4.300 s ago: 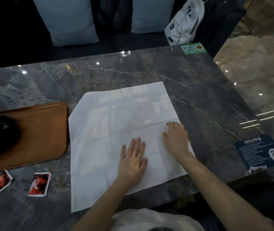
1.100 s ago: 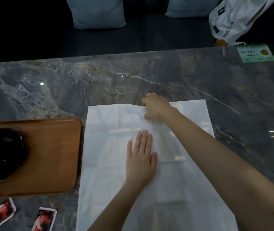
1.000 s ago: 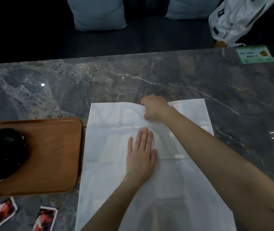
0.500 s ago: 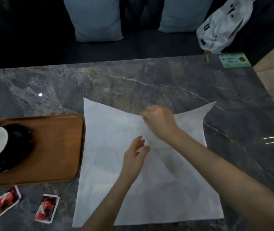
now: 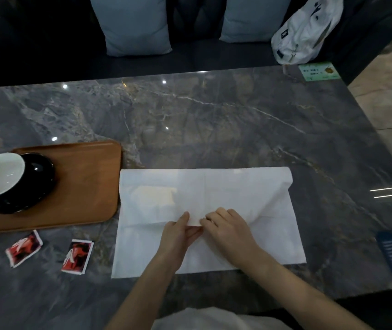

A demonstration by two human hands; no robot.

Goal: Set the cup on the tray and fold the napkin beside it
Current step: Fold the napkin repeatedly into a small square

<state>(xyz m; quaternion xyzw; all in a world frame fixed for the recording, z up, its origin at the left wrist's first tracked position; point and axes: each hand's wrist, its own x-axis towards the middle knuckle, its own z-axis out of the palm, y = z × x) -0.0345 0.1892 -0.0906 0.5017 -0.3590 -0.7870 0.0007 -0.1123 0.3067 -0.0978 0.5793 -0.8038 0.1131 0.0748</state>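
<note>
Two hands meet at the middle of the napkin [image 5: 214, 194], and both are pinched on the folded-over edge: my left hand [image 5: 178, 232] has thumb on top and fingers tucked beneath the flap, my right hand [image 5: 228, 228] curls onto the same edge just beside it, the two touching. That far half of the napkin is already laid back toward me, its crease running across the far side, while a strip of the lower layer shows nearer to me. It lies flat on the bench [image 5: 214, 120], just right of the tray [image 5: 90, 186].

As for the cup [image 5: 2, 177], it sits on a dark saucer [image 5: 30, 186] at the tray's left end, so I judge that part done. What I am on is the first fold, mid-alignment. Next I would draw the pinched edge down to meet the near edge, square the corners, then press flat along the crease; thin paper like this will skew if one side leads.

Two red packets [image 5: 23, 246] lie below the tray
</note>
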